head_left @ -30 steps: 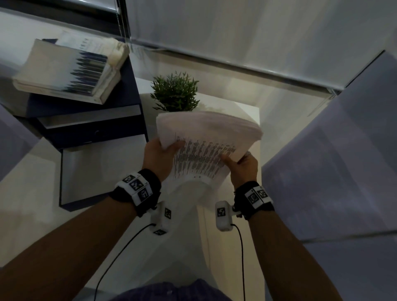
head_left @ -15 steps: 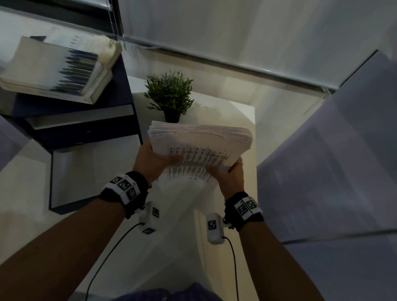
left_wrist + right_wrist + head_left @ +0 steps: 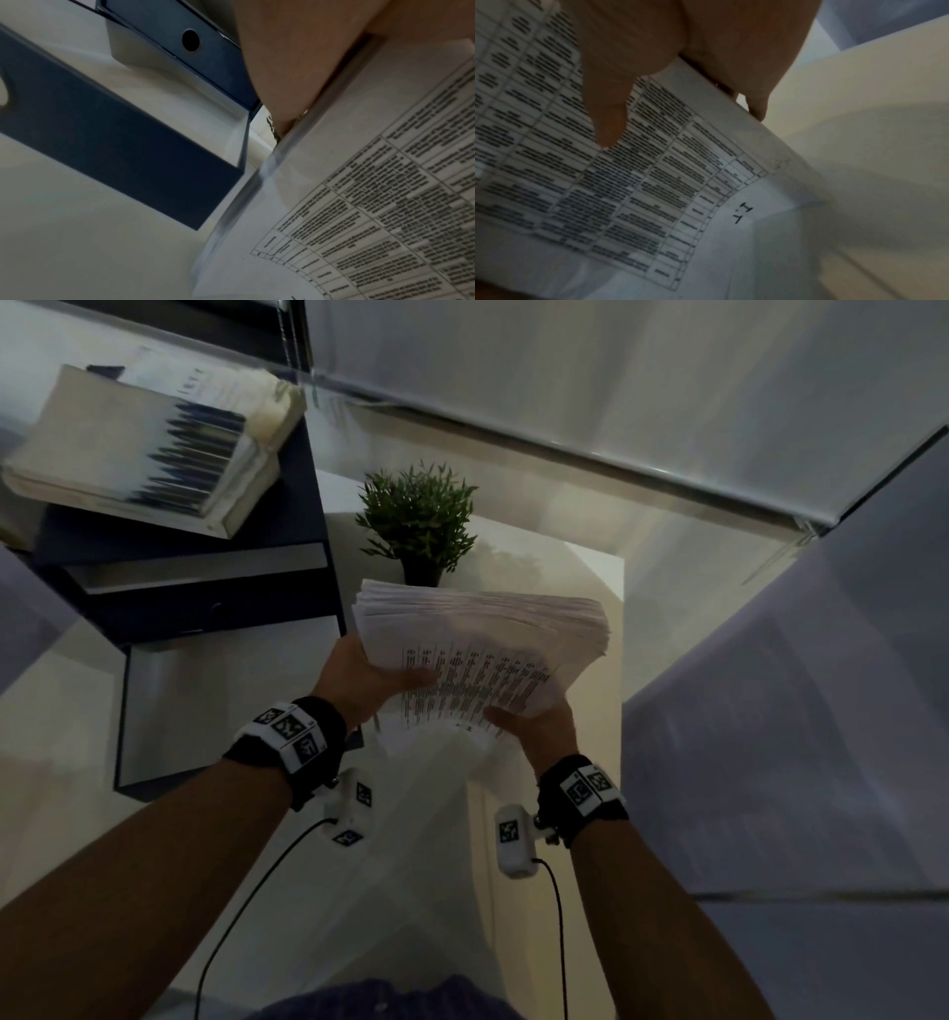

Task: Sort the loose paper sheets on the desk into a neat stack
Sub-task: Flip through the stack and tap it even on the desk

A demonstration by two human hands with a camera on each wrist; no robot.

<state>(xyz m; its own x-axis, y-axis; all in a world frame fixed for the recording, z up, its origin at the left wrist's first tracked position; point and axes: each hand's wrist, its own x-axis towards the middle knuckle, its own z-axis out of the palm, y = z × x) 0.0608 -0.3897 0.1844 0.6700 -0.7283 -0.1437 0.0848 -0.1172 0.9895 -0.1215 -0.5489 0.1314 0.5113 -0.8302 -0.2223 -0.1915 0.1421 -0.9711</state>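
Up off the desk [image 3: 518, 891], just near the plant [image 3: 418, 518], both hands hold the paper stack [image 3: 477, 649]. Left hand [image 3: 367, 677] & right hand [image 3: 534, 724] each wrap a side, thumbs on top, prob. so sheets can't slide while edges get squared.

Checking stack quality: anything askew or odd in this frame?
Yes. The paper stack, gripped by the left hand and right hand, is uneven: its sheet edges are fanned and stepped, not flush.
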